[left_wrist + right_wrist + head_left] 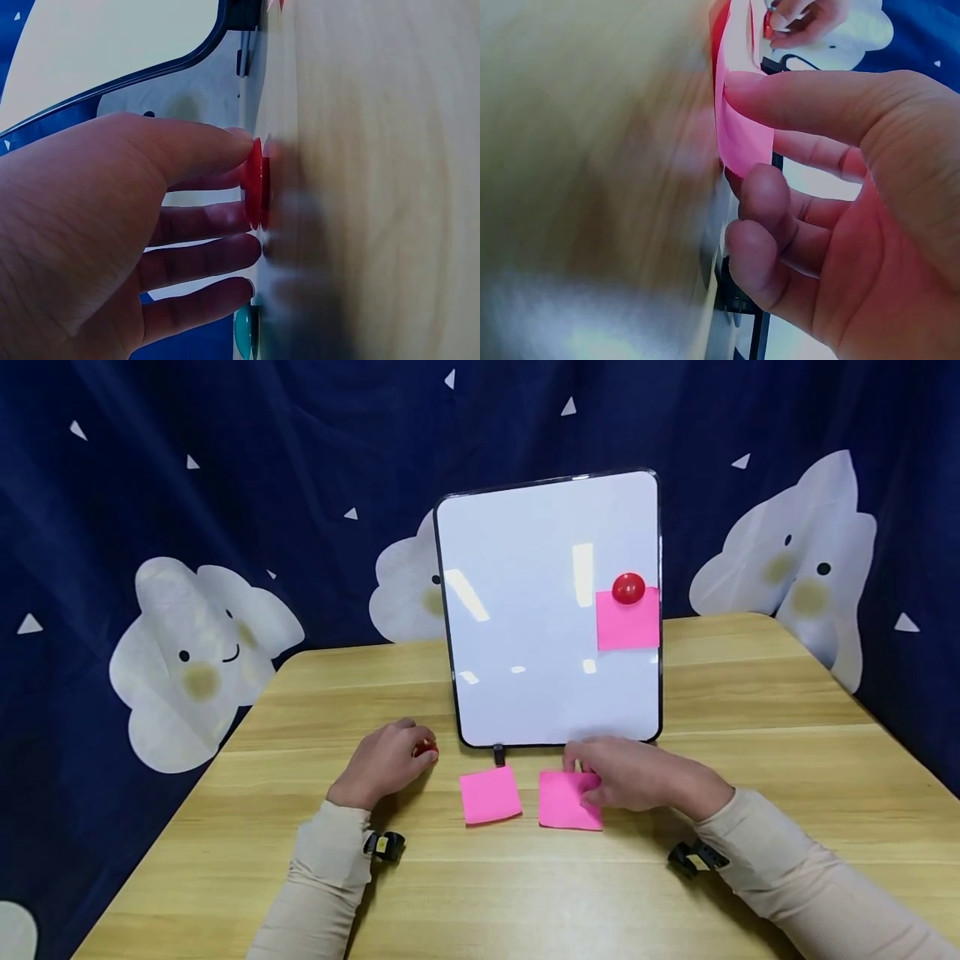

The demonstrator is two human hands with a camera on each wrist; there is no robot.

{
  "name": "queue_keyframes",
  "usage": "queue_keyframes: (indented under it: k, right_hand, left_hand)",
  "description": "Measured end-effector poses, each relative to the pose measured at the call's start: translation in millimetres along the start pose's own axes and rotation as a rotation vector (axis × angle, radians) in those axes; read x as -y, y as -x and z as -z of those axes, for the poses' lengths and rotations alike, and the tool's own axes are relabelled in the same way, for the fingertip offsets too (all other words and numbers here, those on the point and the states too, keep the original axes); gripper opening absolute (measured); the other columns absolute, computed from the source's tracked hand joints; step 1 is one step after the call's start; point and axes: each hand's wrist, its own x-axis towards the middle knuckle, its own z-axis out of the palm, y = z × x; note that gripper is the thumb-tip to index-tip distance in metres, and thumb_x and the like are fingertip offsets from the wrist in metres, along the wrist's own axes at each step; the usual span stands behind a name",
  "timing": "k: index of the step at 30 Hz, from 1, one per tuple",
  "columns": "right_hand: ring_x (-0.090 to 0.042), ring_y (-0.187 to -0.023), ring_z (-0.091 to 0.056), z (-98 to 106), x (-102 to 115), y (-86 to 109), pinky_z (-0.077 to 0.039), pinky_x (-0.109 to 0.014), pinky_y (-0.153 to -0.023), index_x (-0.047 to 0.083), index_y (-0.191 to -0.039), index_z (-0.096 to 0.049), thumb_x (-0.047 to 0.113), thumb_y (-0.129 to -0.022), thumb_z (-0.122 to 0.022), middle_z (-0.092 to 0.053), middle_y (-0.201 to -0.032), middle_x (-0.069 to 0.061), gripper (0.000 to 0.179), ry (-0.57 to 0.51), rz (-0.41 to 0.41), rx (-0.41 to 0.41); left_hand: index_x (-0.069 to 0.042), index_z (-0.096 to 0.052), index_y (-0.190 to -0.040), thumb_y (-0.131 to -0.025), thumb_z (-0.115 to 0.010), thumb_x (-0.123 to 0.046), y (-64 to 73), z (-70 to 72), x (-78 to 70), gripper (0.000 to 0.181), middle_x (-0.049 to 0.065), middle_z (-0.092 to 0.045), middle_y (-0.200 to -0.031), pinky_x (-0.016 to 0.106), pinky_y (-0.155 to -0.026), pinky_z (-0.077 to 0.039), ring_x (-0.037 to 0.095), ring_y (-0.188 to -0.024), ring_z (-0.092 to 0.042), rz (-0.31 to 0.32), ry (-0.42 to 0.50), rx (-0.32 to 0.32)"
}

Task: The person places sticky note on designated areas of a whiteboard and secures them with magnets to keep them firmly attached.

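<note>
My left hand (pixel 390 760) is at the table left of the whiteboard and grips a round red magnet (pixel 255 184) between thumb and fingers. Only a bit of that magnet shows in the head view. My right hand (pixel 630 772) reaches in from the right, just in front of the board's lower edge. It pinches the right-hand pink sticky note (pixel 566 814) at its right side, thumb over the paper. A second pink sticky note (pixel 490 795) lies flat between the hands. On the whiteboard (pixel 525 552), another red magnet (pixel 628 587) holds a pink note (pixel 617 628) near the right edge.
The whiteboard stands upright on the wooden table (pixel 480 893), a small black foot (pixel 499 755) poking out below. A teal magnet (pixel 244 330) sits beyond my left fingers, hidden in the head view. A dark blue curtain (pixel 315 435) with clouds hangs behind.
</note>
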Motion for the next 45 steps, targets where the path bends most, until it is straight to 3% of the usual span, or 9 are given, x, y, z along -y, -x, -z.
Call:
queue_keyframes:
  k: [10,16,22,29,40,45]
  right_hand:
    - [-0.011,-0.079,-0.053,-2.7,-4.5,-0.9,-0.048,-0.030,-0.073,0.011,-0.119,-0.067,0.014,-0.087,-0.078,-0.059,-0.090,0.007,0.033,0.004,0.022,0.010]
    - [-0.013,-0.083,-0.056,-5.1,-0.1,-1.4,-0.049,-0.031,-0.075,0.015,-0.125,-0.067,0.015,-0.087,-0.079,-0.060,-0.096,0.009,0.040,0.026,0.020,0.006]
    - [-0.011,-0.084,-0.057,-5.5,0.1,-1.9,-0.051,-0.030,-0.077,0.017,-0.121,-0.067,0.013,-0.087,-0.078,-0.063,-0.101,0.010,0.036,0.033,0.048,-0.012]
    - [-0.011,-0.085,-0.058,-5.2,-1.2,-1.6,-0.051,-0.029,-0.076,0.021,-0.103,-0.070,0.009,-0.088,-0.075,-0.062,-0.093,0.010,0.020,0.021,0.088,-0.011]
    - [-0.009,-0.087,-0.056,-6.3,1.5,-2.3,-0.052,-0.028,-0.077,0.013,-0.107,-0.075,0.010,-0.088,-0.075,-0.061,-0.095,0.010,0.019,0.059,0.043,-0.021]
    - [-0.010,-0.083,-0.053,-6.8,1.4,-2.0,-0.050,-0.026,-0.071,0.014,-0.104,-0.075,0.007,-0.087,-0.074,-0.057,-0.089,0.010,0.018,0.066,0.068,-0.043]
  left_hand:
    - [-0.013,-0.075,-0.101,-0.091,-0.073,-0.028,0.6,-0.6,1.3,0.017,0.000,-0.062,-0.092,0.036,-0.070,-0.049,0.015,-0.075,-0.053,-0.009,0.008,-0.007]
    - [-0.013,-0.075,-0.102,-0.091,-0.073,-0.028,1.5,-2.1,2.0,0.019,0.000,-0.063,-0.093,0.037,-0.072,-0.050,0.016,-0.077,-0.055,-0.007,-0.003,-0.013]
    - [-0.013,-0.075,-0.101,-0.092,-0.072,-0.027,1.8,-2.9,2.5,0.018,0.002,-0.063,-0.094,0.037,-0.072,-0.049,0.017,-0.077,-0.054,-0.014,0.009,-0.018]
    - [-0.014,-0.075,-0.099,-0.093,-0.070,-0.027,1.2,-3.9,3.8,0.015,0.002,-0.061,-0.093,0.036,-0.069,-0.047,0.016,-0.075,-0.052,-0.011,0.018,-0.020]
    - [-0.015,-0.075,-0.101,-0.095,-0.068,-0.029,1.0,-4.3,6.2,0.017,0.000,-0.060,-0.094,0.034,-0.069,-0.048,0.015,-0.076,-0.053,0.003,0.022,-0.008]
    - [-0.014,-0.075,-0.102,-0.093,-0.070,-0.031,1.7,-3.0,6.4,0.020,0.001,-0.060,-0.094,0.034,-0.069,-0.048,0.015,-0.076,-0.053,-0.004,0.040,0.002]
